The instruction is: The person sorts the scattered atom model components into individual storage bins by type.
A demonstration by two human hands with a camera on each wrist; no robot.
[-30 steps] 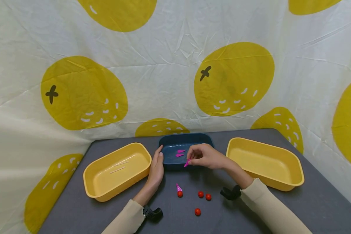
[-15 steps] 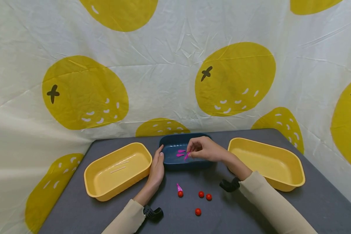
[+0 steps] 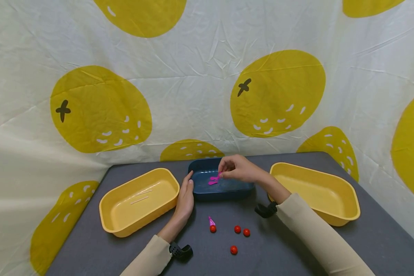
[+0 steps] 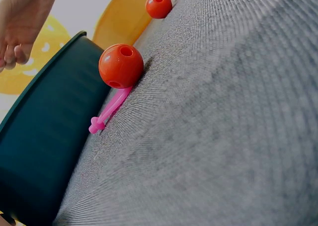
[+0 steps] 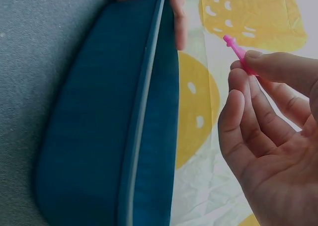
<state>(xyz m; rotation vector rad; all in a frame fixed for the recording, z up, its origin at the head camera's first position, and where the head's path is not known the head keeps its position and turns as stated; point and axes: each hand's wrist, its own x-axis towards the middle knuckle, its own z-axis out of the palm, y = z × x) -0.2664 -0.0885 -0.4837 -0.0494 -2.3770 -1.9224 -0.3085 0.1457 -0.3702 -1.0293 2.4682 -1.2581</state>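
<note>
My right hand (image 3: pixel 239 168) pinches a small pink plastic piece (image 5: pixel 238 52) between thumb and index finger, above the dark blue tray (image 3: pixel 224 195). The piece tapers to a knobbed tip. Two similar pink pieces (image 3: pixel 212 183) lie on the tray's floor. Against the tray's left end rests my left hand (image 3: pixel 184 199), its fingers straight along the wall. In front of the tray, another pink piece (image 4: pixel 115 104) lies on the cloth, touching a red bead (image 4: pixel 120 66) with holes. More red beads (image 3: pixel 237 229) sit to its right.
To the left stands a yellow tray (image 3: pixel 119 230) with two thin white sticks (image 3: pixel 139 200) inside. A second yellow tray (image 3: pixel 352 203) is at the right. Dark grey cloth covers the table (image 3: pixel 207 260); a fruit-print curtain (image 3: pixel 193 99) hangs behind.
My right hand has moved away from me, from the tray's near rim to over its inside, still pinching the pink piece. The left hand stays in place.
</note>
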